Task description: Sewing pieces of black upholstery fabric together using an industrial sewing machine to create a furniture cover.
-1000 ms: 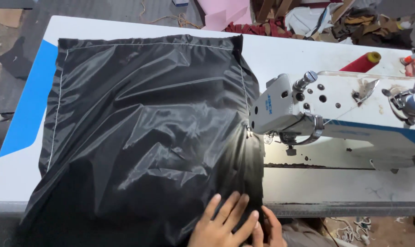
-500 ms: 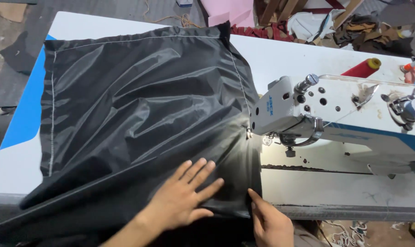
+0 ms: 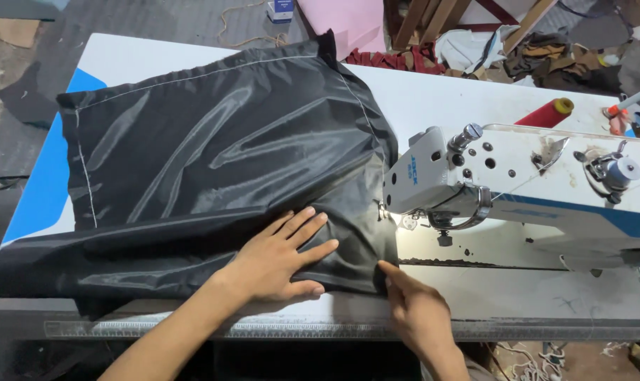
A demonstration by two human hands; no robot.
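Observation:
A large sheet of shiny black fabric (image 3: 214,148) with white stitched seams lies spread over the white sewing table (image 3: 440,99). My left hand (image 3: 281,257) rests flat on the fabric's near part, fingers spread toward the machine. My right hand (image 3: 415,310) pinches the fabric's near right corner at the table's front edge. The fabric's right edge sits under the needle area of the white sewing machine (image 3: 524,183), where a small lamp shines.
A red thread cone (image 3: 546,113) stands behind the machine. A blue strip (image 3: 41,183) runs along the table's left side. Pink foam, wood pieces and cloth scraps (image 3: 539,56) lie on the floor beyond the table. A ruler strip (image 3: 193,328) lines the front edge.
The fabric has been pulled toward me and to the left. My left hand moved up onto it and spread flat; my right hand shifted right to the fabric's corner.

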